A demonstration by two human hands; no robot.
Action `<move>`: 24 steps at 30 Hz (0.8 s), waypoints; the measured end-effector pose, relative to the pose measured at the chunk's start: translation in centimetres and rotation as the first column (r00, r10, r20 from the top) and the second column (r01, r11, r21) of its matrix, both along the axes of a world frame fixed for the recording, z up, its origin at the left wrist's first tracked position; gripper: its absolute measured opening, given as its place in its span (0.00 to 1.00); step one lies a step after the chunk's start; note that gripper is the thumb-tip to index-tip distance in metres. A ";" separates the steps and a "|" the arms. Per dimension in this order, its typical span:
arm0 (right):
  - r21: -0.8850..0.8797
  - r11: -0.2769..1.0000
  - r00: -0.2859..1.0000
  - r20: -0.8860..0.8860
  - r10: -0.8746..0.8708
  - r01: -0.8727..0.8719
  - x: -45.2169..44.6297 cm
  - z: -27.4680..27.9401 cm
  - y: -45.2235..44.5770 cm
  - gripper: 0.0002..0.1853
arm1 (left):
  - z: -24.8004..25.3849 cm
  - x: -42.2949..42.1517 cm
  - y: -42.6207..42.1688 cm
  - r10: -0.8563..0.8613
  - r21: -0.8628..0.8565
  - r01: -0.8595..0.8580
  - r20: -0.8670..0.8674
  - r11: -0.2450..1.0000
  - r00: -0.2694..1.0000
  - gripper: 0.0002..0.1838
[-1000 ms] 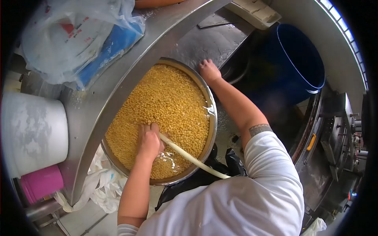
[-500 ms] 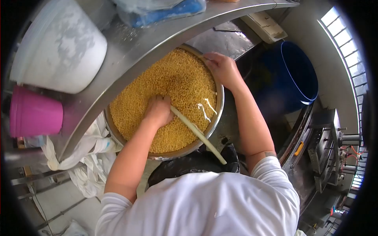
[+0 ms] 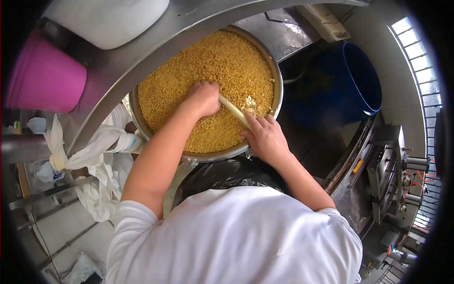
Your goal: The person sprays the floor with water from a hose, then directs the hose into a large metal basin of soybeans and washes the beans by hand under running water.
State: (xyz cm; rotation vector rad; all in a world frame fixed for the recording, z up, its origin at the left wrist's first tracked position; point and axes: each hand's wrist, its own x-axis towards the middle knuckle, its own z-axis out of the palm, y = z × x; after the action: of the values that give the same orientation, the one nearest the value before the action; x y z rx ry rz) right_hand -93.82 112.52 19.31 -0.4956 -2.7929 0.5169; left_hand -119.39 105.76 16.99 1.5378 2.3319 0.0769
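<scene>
A wide round metal tub is heaped with yellow beans that look like soybeans. Slanting across the beans is a pale stick. My left hand is closed around its far part, with the knuckles low against the beans; the stick's far end is hidden there. Lower down, my right hand grips the nearer part at the tub's near right side, thumb and fingers wrapped round it. Some water glints on the beans beside the right hand.
A steel counter overhangs the tub's left, carrying a magenta bucket and a white tub. White cloths hang below it. Right of the tub stands a blue barrel, with metal machinery farther right.
My right hand has left the tub's right rim and taken hold of the stick's near part. My left hand stays on the stick. The camera view has shifted, with the counter things now higher.
</scene>
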 end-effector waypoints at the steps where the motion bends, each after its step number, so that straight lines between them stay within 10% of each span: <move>1: 0.050 0.999 1.000 0.010 -0.016 0.015 0.1 -0.6 -0.6 0.25 | 0.5 -0.1 -0.1 0.014 -0.028 -0.013 0.029 1.000 0.999 0.21; 7: 0.096 0.994 0.998 -0.025 -0.055 0.058 -0.5 -1.4 -0.1 0.27 | 1.7 -3.3 -2.8 -0.095 0.216 0.069 0.111 0.974 0.989 0.28; 9: 0.093 0.993 0.996 -0.051 -0.071 0.075 -0.6 -1.2 -0.1 0.26 | 4.4 -3.6 -4.5 -0.008 0.359 -0.138 0.376 0.923 0.926 0.25; 19: 0.050 0.984 0.985 0.005 -0.172 0.172 -1.4 -1.0 0.2 0.26 | 0.7 -8.1 -13.6 0.331 0.547 -0.556 0.460 0.625 0.824 0.23; 24: 0.049 0.982 0.983 0.005 -0.182 0.181 -1.3 -0.8 0.3 0.26 | 1.9 0.8 -16.7 -0.060 0.642 0.077 -0.048 0.762 0.997 0.40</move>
State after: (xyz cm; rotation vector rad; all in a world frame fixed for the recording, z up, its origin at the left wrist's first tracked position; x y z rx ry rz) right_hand -95.15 112.82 18.56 -0.7353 -2.7259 0.4072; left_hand -118.62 89.09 18.90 1.9203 2.3890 0.9438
